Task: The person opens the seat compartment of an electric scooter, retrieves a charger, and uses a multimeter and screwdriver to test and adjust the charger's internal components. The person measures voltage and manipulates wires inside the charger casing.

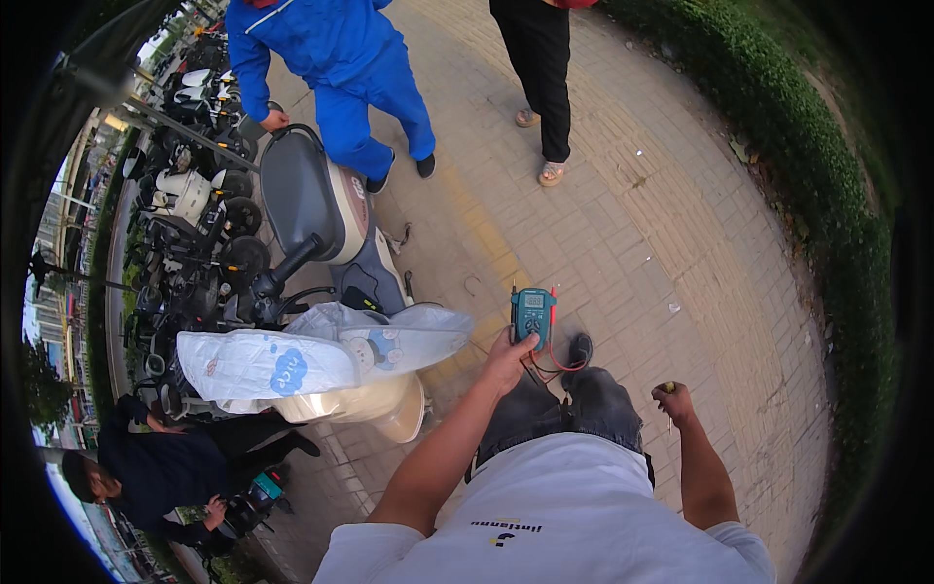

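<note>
Paved sidewalk, scooter (321, 209) at left. My left hand (506, 362) grips a teal meter (532, 313); right hand (673, 399) is fisted around a small probe (667, 388).

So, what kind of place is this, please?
Probably an outdoor pavement used for scooter parking or repair: brick paving, a hedge along it, and a row of parked scooters. The left hand holds a multimeter.

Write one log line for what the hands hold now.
left hand: holds teal handheld multimeter with red and black leads | right hand: closed on small yellowish tool, unclear | cream scooter: parked left
</note>
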{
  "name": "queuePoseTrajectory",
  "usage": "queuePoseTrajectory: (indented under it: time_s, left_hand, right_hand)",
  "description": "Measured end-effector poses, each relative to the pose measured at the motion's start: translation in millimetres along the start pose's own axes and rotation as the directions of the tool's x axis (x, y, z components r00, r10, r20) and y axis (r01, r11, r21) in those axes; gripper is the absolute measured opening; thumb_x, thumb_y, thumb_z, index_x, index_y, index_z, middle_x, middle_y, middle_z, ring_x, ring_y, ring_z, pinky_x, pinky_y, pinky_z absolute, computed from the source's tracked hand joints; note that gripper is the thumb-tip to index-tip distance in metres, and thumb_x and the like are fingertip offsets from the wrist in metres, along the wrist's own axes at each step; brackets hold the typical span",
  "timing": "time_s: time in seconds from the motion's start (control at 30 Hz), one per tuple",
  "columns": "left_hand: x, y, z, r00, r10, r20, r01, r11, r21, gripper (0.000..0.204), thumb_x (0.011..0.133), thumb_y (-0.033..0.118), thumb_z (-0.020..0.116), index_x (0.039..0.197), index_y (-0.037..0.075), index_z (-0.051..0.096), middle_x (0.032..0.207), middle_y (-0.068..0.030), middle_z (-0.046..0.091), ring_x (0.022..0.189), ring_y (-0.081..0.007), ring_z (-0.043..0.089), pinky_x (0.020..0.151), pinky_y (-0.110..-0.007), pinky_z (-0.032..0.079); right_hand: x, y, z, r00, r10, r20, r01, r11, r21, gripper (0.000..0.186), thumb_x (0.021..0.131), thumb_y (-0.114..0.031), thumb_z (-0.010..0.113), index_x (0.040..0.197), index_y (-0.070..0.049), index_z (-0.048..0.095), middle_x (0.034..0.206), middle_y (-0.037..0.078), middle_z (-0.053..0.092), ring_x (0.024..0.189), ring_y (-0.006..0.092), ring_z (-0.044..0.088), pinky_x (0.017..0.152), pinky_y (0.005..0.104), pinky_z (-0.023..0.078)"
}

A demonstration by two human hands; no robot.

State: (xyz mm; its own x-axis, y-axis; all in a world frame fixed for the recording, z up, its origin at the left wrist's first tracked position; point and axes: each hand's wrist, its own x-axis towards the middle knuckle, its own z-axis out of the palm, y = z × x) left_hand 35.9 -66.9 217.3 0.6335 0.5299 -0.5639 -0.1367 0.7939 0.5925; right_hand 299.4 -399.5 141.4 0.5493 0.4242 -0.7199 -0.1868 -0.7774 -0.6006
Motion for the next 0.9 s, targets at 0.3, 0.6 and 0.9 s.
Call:
queuePoseTrajectory:
  time_s: [0.3,0.6,0.9]
  left_hand:
    - [67,82,37,0.900,0.389,-0.197,-0.384,0.921,0.067,0.038,0.090,0.011,0.070,0.121,0.004,0.051,0.110,-0.0032,0.062,0.097,-0.0119,0.060,0.087,-0.030,0.049]
    - [112,194,-24,0.726,0.607,-0.323,-0.216,0.647,0.731,0.071,0.087,0.021,0.073,0.144,0.000,0.036,0.133,-0.0193,0.051,0.120,-0.0253,0.053,0.103,-0.039,0.041]
    - [26,282,-45,0.349,0.596,-0.724,-0.936,0.178,-0.304,0.070,0.089,0.027,0.070,0.146,0.012,0.034,0.139,-0.0109,0.047,0.113,-0.0241,0.055,0.101,-0.042,0.042]
  right_hand:
    - [76,-414,155,0.598,-0.237,0.766,0.090,0.969,0.229,0.026,0.090,-0.018,0.071,0.104,0.002,0.064,0.078,0.006,0.064,0.060,0.0127,0.057,0.055,0.0274,0.045]
    - [141,-531,247,0.559,-0.224,0.798,0.315,0.948,0.045,0.021,0.087,-0.014,0.073,0.099,-0.002,0.061,0.074,0.002,0.060,0.060,0.0101,0.053,0.054,0.0254,0.043]
    - [243,-611,383,0.617,-0.015,0.787,0.454,0.824,-0.340,0.023,0.085,-0.017,0.075,0.091,0.001,0.062,0.071,0.004,0.061,0.056,0.0089,0.053,0.050,0.0250,0.041]
